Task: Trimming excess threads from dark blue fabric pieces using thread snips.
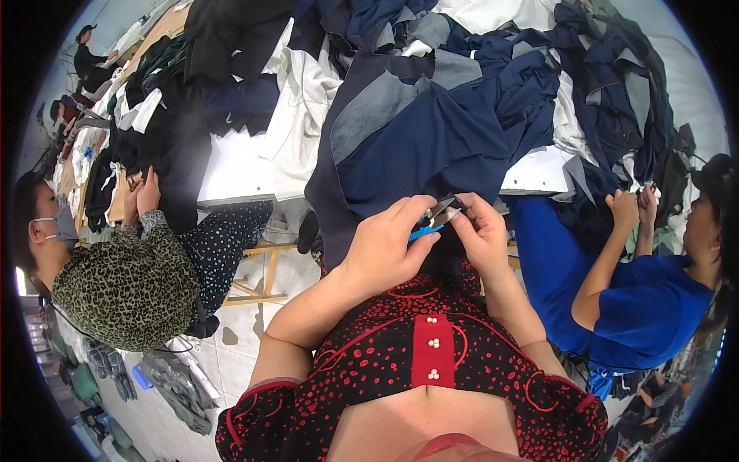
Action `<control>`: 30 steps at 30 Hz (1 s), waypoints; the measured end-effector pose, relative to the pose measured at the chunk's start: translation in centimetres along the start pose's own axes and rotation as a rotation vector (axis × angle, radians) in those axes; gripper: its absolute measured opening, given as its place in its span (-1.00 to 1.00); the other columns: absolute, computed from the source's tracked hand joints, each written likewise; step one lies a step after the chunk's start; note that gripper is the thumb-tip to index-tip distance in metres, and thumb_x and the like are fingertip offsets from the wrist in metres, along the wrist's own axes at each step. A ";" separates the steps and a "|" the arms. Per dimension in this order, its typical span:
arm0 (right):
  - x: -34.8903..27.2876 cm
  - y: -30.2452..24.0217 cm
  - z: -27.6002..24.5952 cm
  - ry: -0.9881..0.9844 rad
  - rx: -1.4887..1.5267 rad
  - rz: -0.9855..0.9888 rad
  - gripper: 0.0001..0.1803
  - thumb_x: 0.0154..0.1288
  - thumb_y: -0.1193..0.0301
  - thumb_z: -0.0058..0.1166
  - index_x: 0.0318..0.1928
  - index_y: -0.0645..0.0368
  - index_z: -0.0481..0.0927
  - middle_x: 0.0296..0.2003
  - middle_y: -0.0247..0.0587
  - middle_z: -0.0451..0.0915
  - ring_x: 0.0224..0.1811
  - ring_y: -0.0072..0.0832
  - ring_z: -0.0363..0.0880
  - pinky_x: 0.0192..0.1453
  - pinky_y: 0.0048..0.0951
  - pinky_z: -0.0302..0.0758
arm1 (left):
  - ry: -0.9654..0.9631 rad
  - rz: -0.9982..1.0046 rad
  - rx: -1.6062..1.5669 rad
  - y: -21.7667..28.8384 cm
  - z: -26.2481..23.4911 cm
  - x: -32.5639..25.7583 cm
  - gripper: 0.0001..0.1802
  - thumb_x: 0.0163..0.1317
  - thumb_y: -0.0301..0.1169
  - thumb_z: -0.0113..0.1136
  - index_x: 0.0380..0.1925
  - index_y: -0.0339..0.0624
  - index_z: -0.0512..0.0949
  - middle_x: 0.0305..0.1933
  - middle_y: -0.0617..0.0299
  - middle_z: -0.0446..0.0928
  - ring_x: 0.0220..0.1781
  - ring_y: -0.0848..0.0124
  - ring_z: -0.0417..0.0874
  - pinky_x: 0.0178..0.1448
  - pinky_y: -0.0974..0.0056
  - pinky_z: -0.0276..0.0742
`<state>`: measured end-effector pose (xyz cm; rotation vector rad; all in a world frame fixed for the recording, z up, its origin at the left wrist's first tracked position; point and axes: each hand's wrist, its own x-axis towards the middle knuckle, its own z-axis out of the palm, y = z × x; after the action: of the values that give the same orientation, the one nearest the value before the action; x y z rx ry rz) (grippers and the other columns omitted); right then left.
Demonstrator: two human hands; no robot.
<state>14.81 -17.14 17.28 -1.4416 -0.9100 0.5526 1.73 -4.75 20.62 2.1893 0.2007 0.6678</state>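
left hand point(391, 237) is gripping small snips point(439, 221) at frame centre, blue handle and grey metal blades showing; right hand point(483, 232) is pinching edge of navy cloth point(435, 142) beside blades. cloth is lying rumpled up through upper middle, paler grey-blue side showing in folds.

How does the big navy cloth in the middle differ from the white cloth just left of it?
Colour: the navy cloth shows grey-blue patches; the white cloth looks pale throughout. Size: the navy cloth spreads much wider than the white cloth. Place: the navy cloth reaches the person's right hand; the white cloth lies apart from it. Both are creased.
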 end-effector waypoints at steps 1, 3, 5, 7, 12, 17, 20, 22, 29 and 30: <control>0.1 0.0 0.0 0.009 -0.001 -0.008 -0.87 0.29 0.52 -0.02 -0.19 0.33 0.49 -0.48 -0.41 0.52 -0.42 -0.79 0.37 -0.33 -0.70 0.32 | -0.004 0.000 -0.003 0.0 0.0 0.0 -0.63 0.04 -0.45 0.20 -0.11 -0.20 0.39 -0.31 0.06 0.49 -0.34 0.07 0.57 -0.32 0.16 0.49; 0.2 -0.1 0.1 -0.001 -0.012 -0.009 -0.87 0.29 0.52 -0.01 -0.19 0.33 0.49 -0.48 -0.41 0.52 -0.42 -0.78 0.37 -0.33 -0.70 0.32 | 0.000 -0.006 -0.012 -0.2 0.0 0.1 -0.63 0.05 -0.44 0.20 -0.12 -0.20 0.39 -0.31 0.06 0.49 -0.33 0.07 0.57 -0.32 0.16 0.49; 0.3 -0.3 0.1 -0.009 -0.024 -0.008 -0.87 0.29 0.52 -0.01 -0.20 0.33 0.49 -0.49 -0.41 0.52 -0.42 -0.78 0.36 -0.34 -0.69 0.32 | 0.002 -0.012 -0.022 -0.3 -0.1 0.1 -0.64 0.05 -0.44 0.20 -0.12 -0.20 0.39 -0.31 0.06 0.49 -0.33 0.06 0.57 -0.31 0.16 0.49; 0.3 -0.4 0.1 0.001 -0.036 -0.006 -0.87 0.29 0.52 -0.01 -0.21 0.33 0.50 -0.49 -0.41 0.52 -0.43 -0.78 0.37 -0.34 -0.69 0.32 | -0.011 -0.032 -0.078 -0.3 -0.2 0.2 -0.65 0.07 -0.44 0.19 -0.12 -0.20 0.39 -0.30 0.05 0.49 -0.32 0.05 0.57 -0.30 0.16 0.48; 0.4 -0.6 0.1 0.003 -0.061 -0.004 -0.88 0.28 0.52 0.00 -0.23 0.33 0.51 -0.52 -0.41 0.50 -0.45 -0.78 0.35 -0.36 -0.69 0.31 | -0.023 -0.050 -0.097 -0.4 -0.2 0.2 -0.68 0.08 -0.45 0.17 -0.13 -0.19 0.39 -0.30 0.04 0.50 -0.32 0.05 0.56 -0.31 0.15 0.47; 0.5 -0.8 0.1 -0.005 -0.091 0.003 -0.89 0.28 0.52 0.01 -0.24 0.32 0.51 -0.54 -0.42 0.48 -0.47 -0.78 0.33 -0.39 -0.68 0.30 | -0.019 -0.053 -0.095 -0.6 -0.2 0.3 -0.71 0.08 -0.47 0.16 -0.16 -0.19 0.40 -0.31 0.04 0.50 -0.32 0.05 0.56 -0.32 0.14 0.46; 0.4 -0.8 0.2 -0.026 -0.076 0.018 -0.88 0.28 0.52 0.01 -0.24 0.33 0.51 -0.52 -0.42 0.50 -0.46 -0.79 0.34 -0.36 -0.70 0.31 | -0.057 -0.113 -0.102 -0.8 -0.3 0.3 -0.70 0.09 -0.50 0.16 -0.13 -0.27 0.44 -0.29 0.04 0.51 -0.28 0.18 0.58 -0.20 0.28 0.47; 0.4 -0.6 0.2 -0.030 0.091 0.079 -0.88 0.29 0.51 0.00 -0.21 0.32 0.51 -0.45 -0.44 0.52 -0.40 -0.79 0.37 -0.30 -0.72 0.32 | -0.032 -0.112 -0.124 -0.9 -0.2 0.4 -0.69 0.08 -0.50 0.17 -0.13 -0.26 0.44 -0.29 0.04 0.51 -0.29 0.18 0.58 -0.21 0.27 0.47; 0.5 -0.3 0.1 0.030 0.308 0.122 -0.86 0.31 0.50 -0.01 -0.16 0.28 0.49 -0.36 -0.47 0.52 -0.32 -0.80 0.38 -0.21 -0.74 0.31 | -0.019 -0.054 -0.096 -0.4 -0.6 0.1 -0.62 0.02 -0.49 0.23 -0.10 -0.27 0.44 -0.24 0.03 0.51 -0.27 0.15 0.59 -0.20 0.26 0.49; 0.5 -0.3 0.0 0.026 0.291 0.111 -0.86 0.31 0.51 -0.01 -0.16 0.28 0.49 -0.36 -0.47 0.52 -0.32 -0.80 0.38 -0.21 -0.74 0.31 | -0.037 -0.063 -0.064 -0.3 -0.6 0.1 -0.61 0.01 -0.50 0.23 -0.10 -0.28 0.43 -0.23 0.02 0.51 -0.26 0.14 0.59 -0.19 0.25 0.49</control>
<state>15.02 -16.78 17.66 -1.2363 -0.6990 0.7165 1.51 -4.11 20.74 2.1233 0.2254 0.5909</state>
